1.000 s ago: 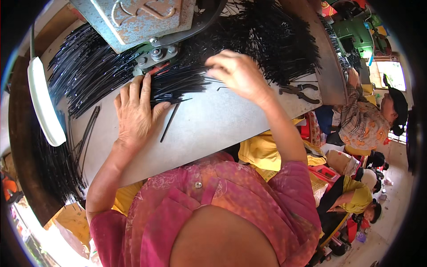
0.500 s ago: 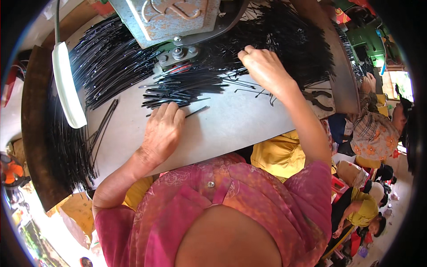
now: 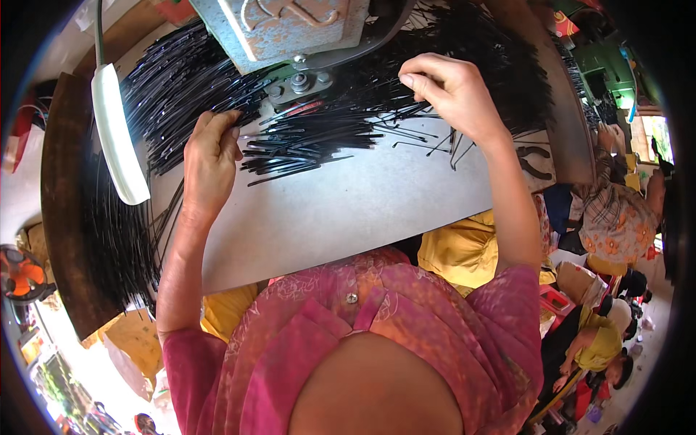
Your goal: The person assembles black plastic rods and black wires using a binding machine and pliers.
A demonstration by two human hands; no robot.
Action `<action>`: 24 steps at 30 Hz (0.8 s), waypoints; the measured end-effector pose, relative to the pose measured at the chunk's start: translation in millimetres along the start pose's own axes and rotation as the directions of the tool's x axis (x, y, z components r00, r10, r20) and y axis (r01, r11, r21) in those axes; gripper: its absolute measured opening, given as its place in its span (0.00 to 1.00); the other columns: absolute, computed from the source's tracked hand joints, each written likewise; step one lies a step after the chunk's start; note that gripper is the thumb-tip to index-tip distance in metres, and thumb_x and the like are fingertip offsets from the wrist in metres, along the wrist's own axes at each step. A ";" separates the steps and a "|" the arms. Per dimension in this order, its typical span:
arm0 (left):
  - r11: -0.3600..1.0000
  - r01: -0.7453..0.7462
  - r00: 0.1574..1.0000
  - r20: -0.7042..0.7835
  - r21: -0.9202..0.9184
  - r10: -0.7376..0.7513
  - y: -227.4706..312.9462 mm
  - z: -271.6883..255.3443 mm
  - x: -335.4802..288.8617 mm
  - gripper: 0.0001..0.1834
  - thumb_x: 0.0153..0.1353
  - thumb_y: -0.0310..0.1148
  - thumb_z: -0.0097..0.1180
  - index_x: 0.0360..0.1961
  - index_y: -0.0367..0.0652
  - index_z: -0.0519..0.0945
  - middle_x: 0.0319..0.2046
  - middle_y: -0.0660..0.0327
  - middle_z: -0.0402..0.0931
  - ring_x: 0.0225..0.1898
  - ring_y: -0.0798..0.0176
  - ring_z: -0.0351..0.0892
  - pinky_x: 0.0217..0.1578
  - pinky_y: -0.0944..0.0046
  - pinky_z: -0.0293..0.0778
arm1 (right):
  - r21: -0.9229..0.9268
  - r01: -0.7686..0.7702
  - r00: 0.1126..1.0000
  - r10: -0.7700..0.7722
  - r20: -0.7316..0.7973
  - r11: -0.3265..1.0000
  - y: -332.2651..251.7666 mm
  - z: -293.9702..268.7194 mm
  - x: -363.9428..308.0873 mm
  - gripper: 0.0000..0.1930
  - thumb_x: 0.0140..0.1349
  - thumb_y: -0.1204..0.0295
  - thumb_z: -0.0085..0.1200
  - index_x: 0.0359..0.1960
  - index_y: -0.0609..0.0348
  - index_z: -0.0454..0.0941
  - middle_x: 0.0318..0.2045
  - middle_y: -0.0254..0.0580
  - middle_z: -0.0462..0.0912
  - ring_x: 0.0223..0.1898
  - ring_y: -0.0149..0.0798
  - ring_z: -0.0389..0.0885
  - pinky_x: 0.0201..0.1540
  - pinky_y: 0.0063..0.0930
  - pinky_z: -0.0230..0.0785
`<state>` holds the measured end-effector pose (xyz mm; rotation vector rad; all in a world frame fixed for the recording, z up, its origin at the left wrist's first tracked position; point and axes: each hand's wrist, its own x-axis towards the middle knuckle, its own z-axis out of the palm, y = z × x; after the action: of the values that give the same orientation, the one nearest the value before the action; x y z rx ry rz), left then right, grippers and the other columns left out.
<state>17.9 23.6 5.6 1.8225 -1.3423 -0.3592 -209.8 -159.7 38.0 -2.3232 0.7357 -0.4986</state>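
Note:
My left hand [image 3: 209, 161] is raised beside the right end of a large heap of thin black rods [image 3: 177, 83], its thumb and fingers closed together. Whether a rod is pinched there is hard to make out. A smaller pile of black rods [image 3: 312, 141] lies to its right, below the metal die [image 3: 299, 85] of a press [image 3: 290, 29]. My right hand [image 3: 458, 98] hovers over a tangled dark heap of rods [image 3: 500, 80], thumb and fingertips pressed together; what they hold, if anything, cannot be seen. Several bent-ended rods [image 3: 420, 138] lie below that wrist.
A white lamp [image 3: 119, 138] hangs over the left of the pale tabletop [image 3: 348, 210]. More black rods [image 3: 119, 239] line the left edge. Pliers [image 3: 535, 163] lie at the right. Other people [image 3: 612, 217] sit and work farther right.
My left hand has moved up and left, from below the small pile to the large left heap. My right hand has shifted slightly right, with its wrist turned.

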 end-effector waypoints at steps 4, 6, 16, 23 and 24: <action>0.889 0.331 0.943 0.131 -0.315 -0.305 1.2 4.9 -1.3 0.07 0.55 0.24 0.44 0.34 0.33 0.72 0.24 0.61 0.71 0.13 0.75 0.62 0.13 0.74 0.60 | 0.564 -0.059 0.998 0.052 0.029 0.824 -15.8 15.3 -7.6 0.06 0.55 0.76 0.45 0.28 0.65 0.74 0.24 0.39 0.76 0.22 0.27 0.75 0.24 0.16 0.67; 0.717 0.468 0.881 0.337 -0.517 -0.332 13.3 10.2 -0.2 0.06 0.55 0.26 0.44 0.32 0.35 0.72 0.26 0.62 0.73 0.13 0.76 0.60 0.13 0.77 0.57 | 0.711 -0.128 0.992 0.092 0.089 0.692 -23.9 33.0 -6.4 0.06 0.56 0.77 0.43 0.29 0.67 0.72 0.27 0.44 0.77 0.25 0.31 0.76 0.25 0.18 0.69; 0.546 0.579 0.814 0.400 -0.606 -0.421 30.5 33.6 0.3 0.06 0.53 0.31 0.52 0.23 0.41 0.71 0.16 0.69 0.66 0.11 0.81 0.53 0.10 0.80 0.44 | 0.943 -0.276 0.921 0.331 0.204 0.187 -28.7 83.9 3.1 0.05 0.55 0.76 0.45 0.30 0.65 0.69 0.30 0.47 0.76 0.28 0.35 0.77 0.29 0.20 0.71; 0.772 0.434 0.897 0.303 -0.464 -0.322 21.7 30.0 10.5 0.05 0.52 0.28 0.51 0.28 0.37 0.74 0.17 0.64 0.71 0.14 0.76 0.61 0.14 0.76 0.57 | 0.836 -0.323 0.934 0.292 0.206 0.443 -26.1 85.4 5.1 0.07 0.54 0.72 0.48 0.31 0.65 0.72 0.21 0.36 0.74 0.17 0.23 0.69 0.18 0.13 0.62; 0.879 0.307 0.950 0.171 -0.365 -0.261 15.4 29.6 13.5 0.06 0.52 0.27 0.51 0.30 0.35 0.74 0.18 0.63 0.72 0.15 0.74 0.64 0.16 0.74 0.61 | 0.791 -0.302 0.948 0.251 0.193 0.532 -20.2 82.4 7.4 0.08 0.54 0.72 0.48 0.30 0.65 0.73 0.20 0.35 0.73 0.16 0.22 0.67 0.16 0.13 0.60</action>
<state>-6.1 -3.0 1.9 1.6744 -0.9858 -0.8416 -154.1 -113.4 -6.6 -1.2976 0.6386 -0.4831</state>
